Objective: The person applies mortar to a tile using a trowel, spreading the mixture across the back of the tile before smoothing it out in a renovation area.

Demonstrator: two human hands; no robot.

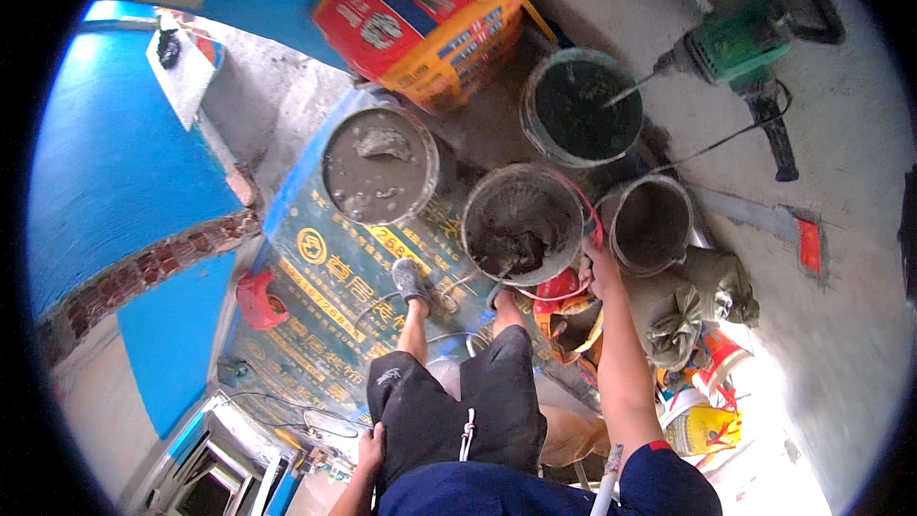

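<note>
Two bare hands. Left hand (372, 446), lower centre, against black shorts (411, 416); grip cannot be told. Right hand (600, 269), right of centre, closed at red-edged rim of muddy bucket (499, 193), upper centre. Beyond: bucket of wet grey mix (433, 161), left; dark-filled bucket (532, 129), right, shaft of green mixer (734, 46) inside. Farthest: orange-red box (406, 14), top.

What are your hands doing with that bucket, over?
Right hand gripping mortar bucket at its right edge. Left hand beside dark shorts. Grey-brown mix inside. Three other buckets crowd close.
</note>
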